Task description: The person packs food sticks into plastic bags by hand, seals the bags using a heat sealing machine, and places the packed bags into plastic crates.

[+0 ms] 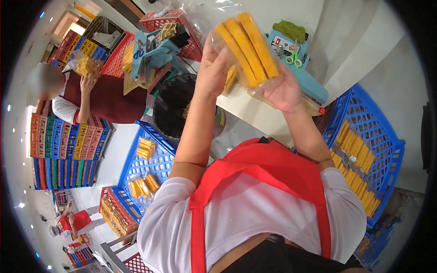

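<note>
Held up over the white table is a clear plastic bag with three long yellow sticks lying side by side in it. My left hand grips the bag's left side, its fingers partly behind the plastic. At the lower right corner, my right hand is closed on the bag near the ends of the sticks. Just right of the bag stands a light blue sealing machine with green-handled scissors and a green cloth on it. Behind my left hand, another yellow piece lies on the table.
A blue crate with bagged yellow sticks is at right; another blue crate is at left. A black-lined bin stands by the table. At left, a co-worker in a dark red apron holds a bag near a second sealing machine.
</note>
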`<action>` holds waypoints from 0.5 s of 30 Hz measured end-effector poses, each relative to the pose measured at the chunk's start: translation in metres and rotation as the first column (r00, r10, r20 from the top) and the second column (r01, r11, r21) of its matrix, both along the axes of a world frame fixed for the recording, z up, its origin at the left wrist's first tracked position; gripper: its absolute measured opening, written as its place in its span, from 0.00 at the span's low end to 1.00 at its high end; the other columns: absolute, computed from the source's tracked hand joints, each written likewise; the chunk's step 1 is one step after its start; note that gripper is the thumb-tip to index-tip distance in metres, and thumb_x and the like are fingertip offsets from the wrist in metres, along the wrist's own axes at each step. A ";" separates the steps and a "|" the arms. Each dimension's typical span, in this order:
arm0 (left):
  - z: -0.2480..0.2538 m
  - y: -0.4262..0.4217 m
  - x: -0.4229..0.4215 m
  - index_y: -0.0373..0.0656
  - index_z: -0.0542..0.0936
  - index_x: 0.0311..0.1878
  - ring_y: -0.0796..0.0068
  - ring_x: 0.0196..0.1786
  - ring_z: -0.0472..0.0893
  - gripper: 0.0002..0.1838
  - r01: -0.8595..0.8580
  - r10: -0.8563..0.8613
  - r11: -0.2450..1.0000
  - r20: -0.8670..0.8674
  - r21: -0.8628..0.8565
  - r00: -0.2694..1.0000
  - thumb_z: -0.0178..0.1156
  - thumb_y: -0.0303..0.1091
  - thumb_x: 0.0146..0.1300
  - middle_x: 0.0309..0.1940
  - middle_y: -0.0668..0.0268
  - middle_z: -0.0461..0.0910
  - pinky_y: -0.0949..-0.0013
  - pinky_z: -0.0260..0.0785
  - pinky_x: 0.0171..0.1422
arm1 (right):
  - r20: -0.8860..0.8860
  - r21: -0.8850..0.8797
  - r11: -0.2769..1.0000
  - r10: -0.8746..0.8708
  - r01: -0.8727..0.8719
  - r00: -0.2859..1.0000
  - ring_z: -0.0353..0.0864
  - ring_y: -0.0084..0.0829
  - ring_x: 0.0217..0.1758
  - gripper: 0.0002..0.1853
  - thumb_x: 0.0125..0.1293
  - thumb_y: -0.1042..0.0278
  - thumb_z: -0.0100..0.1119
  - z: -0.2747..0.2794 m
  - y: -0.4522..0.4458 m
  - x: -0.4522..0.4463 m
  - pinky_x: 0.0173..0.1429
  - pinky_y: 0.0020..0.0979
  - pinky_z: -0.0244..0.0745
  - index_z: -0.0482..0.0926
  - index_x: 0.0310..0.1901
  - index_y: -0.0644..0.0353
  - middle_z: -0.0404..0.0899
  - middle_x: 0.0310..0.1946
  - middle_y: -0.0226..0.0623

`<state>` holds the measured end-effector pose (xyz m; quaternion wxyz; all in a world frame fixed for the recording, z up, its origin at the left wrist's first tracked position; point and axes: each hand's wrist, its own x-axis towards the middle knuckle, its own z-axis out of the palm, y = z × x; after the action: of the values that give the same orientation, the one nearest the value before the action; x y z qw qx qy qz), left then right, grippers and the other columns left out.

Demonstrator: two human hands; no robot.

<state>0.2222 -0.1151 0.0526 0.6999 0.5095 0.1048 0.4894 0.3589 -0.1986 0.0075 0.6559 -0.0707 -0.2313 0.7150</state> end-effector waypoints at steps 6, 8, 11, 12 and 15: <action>0.002 -0.008 0.008 0.47 0.45 0.65 0.65 0.58 0.64 0.29 0.194 -0.167 0.968 0.169 -0.158 0.971 0.44 0.34 0.63 0.58 0.59 0.59 0.63 0.60 0.59 | 0.590 0.342 0.848 -0.530 0.406 0.610 0.63 0.29 0.59 0.28 0.63 0.55 0.43 0.005 -0.001 -0.002 0.59 0.33 0.59 0.54 0.61 0.61 0.63 0.56 0.37; -0.005 -0.005 0.007 0.48 0.38 0.66 0.64 0.59 0.63 0.36 0.116 -0.114 0.992 0.052 -0.051 0.992 0.47 0.31 0.61 0.59 0.56 0.57 0.62 0.58 0.60 | 0.257 0.196 0.949 -0.293 0.248 0.921 0.63 0.25 0.57 0.28 0.61 0.63 0.47 0.013 -0.002 -0.002 0.59 0.28 0.58 0.53 0.61 0.64 0.63 0.55 0.36; -0.006 -0.010 0.008 0.48 0.32 0.66 0.63 0.60 0.61 0.41 0.074 -0.073 0.995 -0.017 0.072 0.997 0.49 0.29 0.59 0.59 0.54 0.56 0.62 0.56 0.61 | 0.165 0.164 0.975 -0.177 0.150 0.970 0.62 0.25 0.59 0.29 0.60 0.69 0.49 0.025 -0.004 0.002 0.60 0.27 0.57 0.54 0.61 0.65 0.62 0.57 0.36; -0.006 -0.012 0.009 0.48 0.32 0.66 0.63 0.60 0.61 0.41 0.082 -0.081 0.994 -0.017 0.073 0.997 0.49 0.29 0.59 0.59 0.54 0.56 0.62 0.56 0.61 | 0.165 0.166 0.974 -0.185 0.157 0.969 0.62 0.25 0.59 0.29 0.60 0.69 0.49 0.022 -0.005 0.003 0.60 0.27 0.57 0.54 0.61 0.65 0.62 0.57 0.36; -0.001 -0.021 0.012 0.46 0.33 0.66 0.65 0.60 0.61 0.40 0.059 -0.056 0.992 -0.036 0.111 0.998 0.49 0.28 0.59 0.59 0.56 0.56 0.64 0.55 0.61 | 0.370 0.249 0.921 -0.377 0.301 0.849 0.60 0.26 0.60 0.29 0.58 0.71 0.51 0.013 -0.004 0.005 0.61 0.27 0.56 0.55 0.61 0.64 0.59 0.58 0.36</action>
<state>0.2342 -0.1357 0.0517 0.6821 0.5588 0.0738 0.4659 0.3636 -0.2030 0.0206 0.7123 -0.1990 -0.4119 0.5324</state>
